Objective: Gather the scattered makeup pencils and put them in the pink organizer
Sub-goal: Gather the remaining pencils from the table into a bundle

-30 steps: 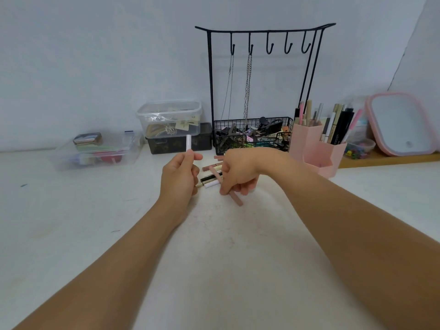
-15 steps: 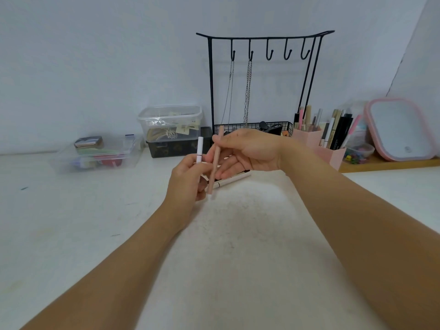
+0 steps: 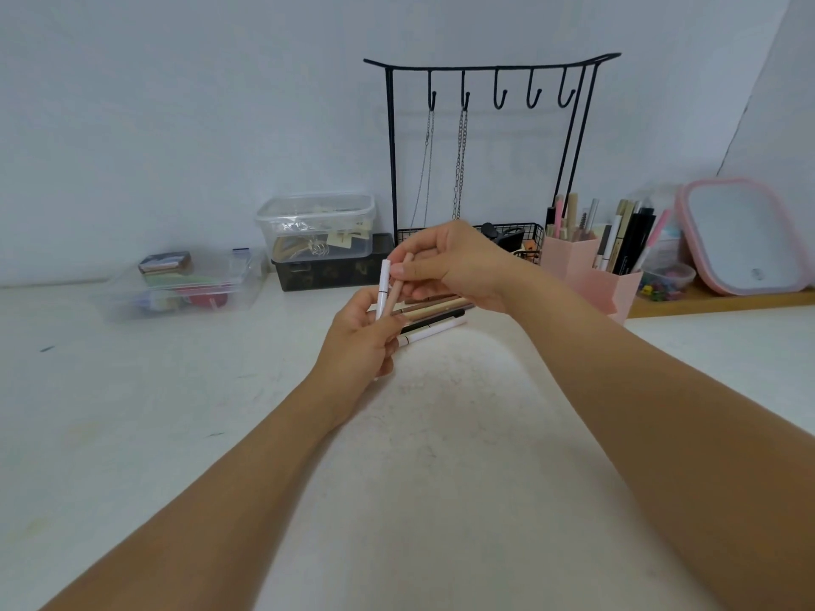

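My left hand (image 3: pixel 359 341) holds a white makeup pencil (image 3: pixel 384 282) upright above the table. My right hand (image 3: pixel 458 266) pinches a pale pink pencil (image 3: pixel 397 289) and sets it alongside the white one, its lower end at my left fingers. Several more pencils (image 3: pixel 434 317), white, black, beige and brown, lie on the white table just behind my hands. The pink organizer (image 3: pixel 591 275) stands at the right, holding several upright pencils and brushes.
A black hook stand (image 3: pixel 485 72) with chains and a wire basket rises behind my hands. Clear plastic boxes (image 3: pixel 315 222) on a dark box and a low clear tray (image 3: pixel 176 288) sit at the back left. A pink-framed mirror (image 3: pixel 745 240) leans at the far right.
My right hand lifted the pink pencil off the table and brought it up against the white pencil in my left hand. Both hands rose slightly.
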A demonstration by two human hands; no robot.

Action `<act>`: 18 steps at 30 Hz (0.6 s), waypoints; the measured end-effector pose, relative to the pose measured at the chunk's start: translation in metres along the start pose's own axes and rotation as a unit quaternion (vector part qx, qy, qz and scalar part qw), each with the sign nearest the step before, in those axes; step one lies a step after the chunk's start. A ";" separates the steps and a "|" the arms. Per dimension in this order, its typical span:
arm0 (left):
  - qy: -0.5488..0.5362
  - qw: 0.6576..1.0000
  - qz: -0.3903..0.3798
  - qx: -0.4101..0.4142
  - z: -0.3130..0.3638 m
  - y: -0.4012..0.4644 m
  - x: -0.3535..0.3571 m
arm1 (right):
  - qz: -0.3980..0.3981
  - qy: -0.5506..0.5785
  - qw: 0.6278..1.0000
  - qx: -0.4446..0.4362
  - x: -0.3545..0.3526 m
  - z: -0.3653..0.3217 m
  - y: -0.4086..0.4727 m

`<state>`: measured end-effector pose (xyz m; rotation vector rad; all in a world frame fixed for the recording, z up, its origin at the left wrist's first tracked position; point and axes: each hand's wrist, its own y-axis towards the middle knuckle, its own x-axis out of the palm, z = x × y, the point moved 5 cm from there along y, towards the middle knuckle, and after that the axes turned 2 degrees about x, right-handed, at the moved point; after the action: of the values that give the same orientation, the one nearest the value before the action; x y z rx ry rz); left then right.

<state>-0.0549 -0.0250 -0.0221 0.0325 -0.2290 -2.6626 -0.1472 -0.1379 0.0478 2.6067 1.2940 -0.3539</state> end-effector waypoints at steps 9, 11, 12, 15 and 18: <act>-0.031 0.998 0.008 -0.055 -0.004 0.000 0.001 | -0.007 -0.178 0.982 -0.063 0.019 -0.006 0.005; -0.024 0.998 0.040 -0.050 -0.003 0.000 -0.004 | 0.002 -0.206 0.975 -0.078 0.019 -0.011 0.006; -0.026 0.997 0.064 -0.042 -0.001 0.001 -0.009 | 0.015 -0.213 0.974 -0.080 0.016 -0.012 0.006; -0.049 0.989 0.139 -0.027 0.006 0.001 -0.021 | -0.004 -0.344 0.937 -0.055 0.004 -0.007 0.005; -0.095 0.976 0.190 -0.038 0.005 0.000 -0.031 | -0.080 -0.448 0.890 0.016 0.002 0.018 0.005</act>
<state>-0.0278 -0.0105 -0.0172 -0.2653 -0.1747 -2.2883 -0.1442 -0.1440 0.0308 1.8886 1.1144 -1.3998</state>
